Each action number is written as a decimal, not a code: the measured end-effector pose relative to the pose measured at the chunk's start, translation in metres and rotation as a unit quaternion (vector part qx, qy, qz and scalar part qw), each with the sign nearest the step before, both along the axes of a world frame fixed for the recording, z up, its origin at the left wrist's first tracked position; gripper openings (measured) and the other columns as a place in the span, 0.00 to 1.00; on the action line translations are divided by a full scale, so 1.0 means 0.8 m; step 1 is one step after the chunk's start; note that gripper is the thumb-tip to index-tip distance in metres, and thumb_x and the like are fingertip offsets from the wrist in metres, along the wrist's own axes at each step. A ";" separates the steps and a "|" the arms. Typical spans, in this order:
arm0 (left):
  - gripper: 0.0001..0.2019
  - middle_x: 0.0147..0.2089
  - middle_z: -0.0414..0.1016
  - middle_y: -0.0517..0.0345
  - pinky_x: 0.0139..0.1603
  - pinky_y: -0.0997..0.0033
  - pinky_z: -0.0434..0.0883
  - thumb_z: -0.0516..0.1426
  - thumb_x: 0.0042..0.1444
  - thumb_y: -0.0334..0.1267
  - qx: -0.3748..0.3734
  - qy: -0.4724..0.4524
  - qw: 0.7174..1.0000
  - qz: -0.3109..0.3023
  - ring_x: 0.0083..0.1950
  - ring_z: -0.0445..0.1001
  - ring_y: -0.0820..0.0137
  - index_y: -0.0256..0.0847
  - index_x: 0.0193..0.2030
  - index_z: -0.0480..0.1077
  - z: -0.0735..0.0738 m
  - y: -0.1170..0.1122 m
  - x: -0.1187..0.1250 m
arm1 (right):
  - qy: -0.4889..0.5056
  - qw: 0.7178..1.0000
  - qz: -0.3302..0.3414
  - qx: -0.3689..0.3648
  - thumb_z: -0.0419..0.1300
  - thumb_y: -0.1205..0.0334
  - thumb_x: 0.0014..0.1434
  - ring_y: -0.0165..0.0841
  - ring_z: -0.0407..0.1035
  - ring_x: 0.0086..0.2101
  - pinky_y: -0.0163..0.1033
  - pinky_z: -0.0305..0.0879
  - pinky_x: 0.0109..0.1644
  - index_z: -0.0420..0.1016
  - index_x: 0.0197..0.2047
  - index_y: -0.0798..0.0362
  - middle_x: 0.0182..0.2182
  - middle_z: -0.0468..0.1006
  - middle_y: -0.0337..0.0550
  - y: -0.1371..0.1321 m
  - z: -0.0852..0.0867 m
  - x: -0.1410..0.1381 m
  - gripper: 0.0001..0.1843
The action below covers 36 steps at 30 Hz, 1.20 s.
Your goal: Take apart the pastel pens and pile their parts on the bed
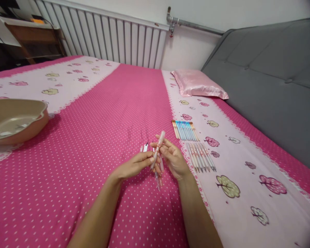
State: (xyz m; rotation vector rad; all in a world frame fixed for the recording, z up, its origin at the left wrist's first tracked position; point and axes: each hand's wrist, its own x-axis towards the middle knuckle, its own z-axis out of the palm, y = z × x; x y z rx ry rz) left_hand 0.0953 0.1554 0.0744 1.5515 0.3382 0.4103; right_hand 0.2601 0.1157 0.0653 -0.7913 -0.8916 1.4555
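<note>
A pale pink pen (158,150) is held tilted between both hands, its upper end leaning right. My left hand (136,165) pinches its lower part with thumb and fingers. Around its upper part close the fingers of my right hand (173,159). Below and behind the hands several loose pens (157,179) lie on the bedspread, partly hidden by the fingers. To the right lies a row of clear and pinkish pens (200,157), side by side. Just beyond it is a second row of pens (185,131) with blue and orange-brown tops.
A tan pan-shaped container (38,120) rests at the left on the pink dotted bedspread (93,151). A pink pillow (200,83) lies at the far right against the grey headboard (271,65). A white radiator (113,36) and a wooden desk (36,39) stand beyond the bed.
</note>
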 end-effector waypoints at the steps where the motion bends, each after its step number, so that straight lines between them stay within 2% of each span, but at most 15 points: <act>1: 0.16 0.40 0.75 0.47 0.46 0.65 0.67 0.47 0.63 0.43 0.000 0.000 1.000 0.001 0.42 0.73 0.68 0.34 0.44 0.71 0.000 0.000 0.000 | 0.001 1.000 0.005 0.000 0.64 0.60 0.51 0.26 0.69 0.25 0.32 0.69 0.29 0.67 0.54 0.46 0.39 0.78 0.41 0.000 0.000 0.000 0.26; 6: 0.15 0.39 0.76 0.47 0.47 0.65 0.67 0.48 0.63 0.42 0.000 0.002 1.000 0.010 0.42 0.73 0.67 0.34 0.42 0.71 -0.003 0.000 0.000 | 0.004 1.000 0.008 0.007 0.65 0.63 0.50 0.27 0.71 0.28 0.32 0.71 0.30 0.69 0.52 0.48 0.35 0.79 0.40 0.001 -0.001 0.001 0.25; 11: 0.15 0.39 0.75 0.47 0.46 0.66 0.67 0.48 0.63 0.42 0.009 0.002 1.000 0.001 0.42 0.73 0.68 0.34 0.41 0.72 -0.002 0.001 0.000 | -0.002 1.000 0.011 0.002 0.66 0.62 0.49 0.26 0.67 0.22 0.33 0.69 0.24 0.70 0.51 0.48 0.32 0.79 0.39 0.001 -0.005 0.001 0.24; 15: 0.15 0.39 0.75 0.48 0.44 0.67 0.67 0.49 0.62 0.42 0.009 -0.004 1.000 0.004 0.40 0.73 0.69 0.34 0.40 0.71 -0.001 0.001 0.001 | -0.012 1.000 -0.015 0.000 0.67 0.62 0.48 0.27 0.70 0.25 0.32 0.70 0.29 0.74 0.47 0.50 0.32 0.80 0.40 0.002 -0.006 0.002 0.21; 24: 0.14 0.36 0.75 0.49 0.41 0.68 0.67 0.51 0.61 0.44 0.008 0.008 0.999 0.046 0.37 0.73 0.69 0.34 0.39 0.70 -0.002 0.000 0.004 | -0.031 0.998 -0.048 -0.007 0.68 0.60 0.47 0.29 0.72 0.27 0.34 0.70 0.31 0.76 0.45 0.50 0.32 0.81 0.42 0.004 -0.006 0.003 0.20; 31: 0.14 0.34 0.75 0.51 0.39 0.69 0.66 0.52 0.60 0.45 0.017 0.027 0.996 0.078 0.35 0.72 0.70 0.34 0.38 0.70 -0.004 0.001 0.006 | -0.036 0.997 -0.066 -0.016 0.69 0.59 0.45 0.27 0.70 0.23 0.34 0.69 0.29 0.77 0.43 0.51 0.32 0.81 0.43 0.005 -0.006 0.002 0.20; 36: 0.15 0.33 0.74 0.51 0.37 0.70 0.67 0.53 0.59 0.45 0.012 0.023 0.995 0.096 0.34 0.72 0.70 0.33 0.37 0.70 -0.004 -0.001 0.009 | -0.030 0.996 -0.077 -0.023 0.70 0.59 0.44 0.29 0.72 0.25 0.34 0.70 0.29 0.77 0.43 0.52 0.32 0.81 0.44 0.004 -0.006 0.002 0.20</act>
